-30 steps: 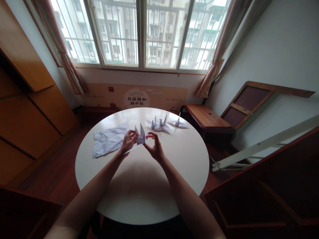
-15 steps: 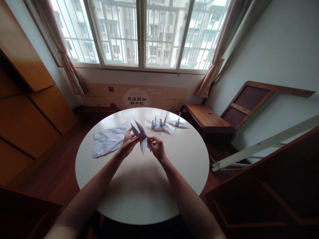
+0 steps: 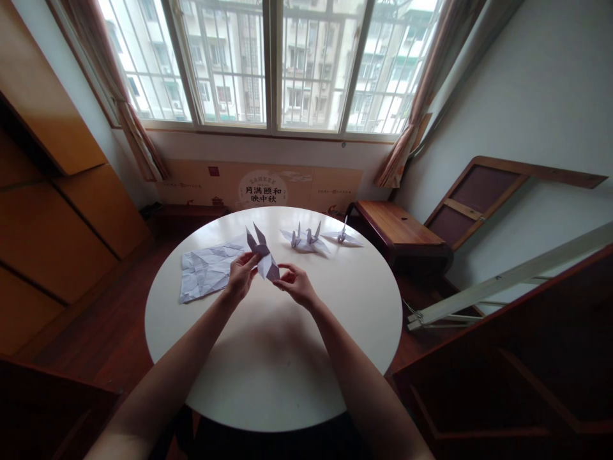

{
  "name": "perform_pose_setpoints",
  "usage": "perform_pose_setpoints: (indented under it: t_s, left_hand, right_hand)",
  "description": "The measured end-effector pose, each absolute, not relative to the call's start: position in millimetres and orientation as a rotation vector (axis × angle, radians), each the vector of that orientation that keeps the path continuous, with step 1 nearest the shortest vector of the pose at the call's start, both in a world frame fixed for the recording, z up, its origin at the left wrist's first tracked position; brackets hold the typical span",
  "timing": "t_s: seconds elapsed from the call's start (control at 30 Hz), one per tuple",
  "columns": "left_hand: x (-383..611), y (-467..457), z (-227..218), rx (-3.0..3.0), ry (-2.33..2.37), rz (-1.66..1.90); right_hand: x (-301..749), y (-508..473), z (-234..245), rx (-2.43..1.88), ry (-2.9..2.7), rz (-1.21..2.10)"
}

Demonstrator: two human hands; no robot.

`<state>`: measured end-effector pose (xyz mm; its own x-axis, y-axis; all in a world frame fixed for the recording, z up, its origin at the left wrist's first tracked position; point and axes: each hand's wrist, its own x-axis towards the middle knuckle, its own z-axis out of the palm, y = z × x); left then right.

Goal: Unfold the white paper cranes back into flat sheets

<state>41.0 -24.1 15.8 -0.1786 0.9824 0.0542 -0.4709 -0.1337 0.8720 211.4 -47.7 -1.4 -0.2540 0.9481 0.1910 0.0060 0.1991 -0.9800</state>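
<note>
A white folded paper crane is held above the round white table, with two pointed flaps sticking up and away from me. My left hand grips its left side, fingers closed around the fold. On the other side, my right hand pinches the lower right edge of the paper between thumb and fingers. Creased white sheets lie on the table just left of my left hand. Several finished paper cranes stand at the far side, one of them a little apart on the right.
A wooden side table stands behind the round table on the right. Beyond the far edge is a printed cardboard panel below the barred window. Wooden cabinets line the left, and a dark wooden panel rises at the right.
The held crane has turned, its side flaps now folded in closer and its points more upright. My right hand has shifted slightly left and its grip has changed.
</note>
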Motion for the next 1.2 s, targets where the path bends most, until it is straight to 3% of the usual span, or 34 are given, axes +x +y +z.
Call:
perform_pose_setpoints:
  t_s: [0.23,0.53,0.87,1.2]
  left_hand:
    - [40,-31,19,1.007,1.042,1.405]
    - [44,-38,19,1.032,0.823,1.211]
    - [45,-40,17,1.239,0.815,1.14]
    - [45,-40,16,1.318,0.832,1.136]
  right_hand:
    - [213,-49,6,-1.094,-1.337,0.818]
    - [214,-50,15,-0.788,-1.253,1.246]
    - [208,-56,3,-0.933,-1.669,0.879]
    - [209,-50,2,-0.947,-1.461,1.054]
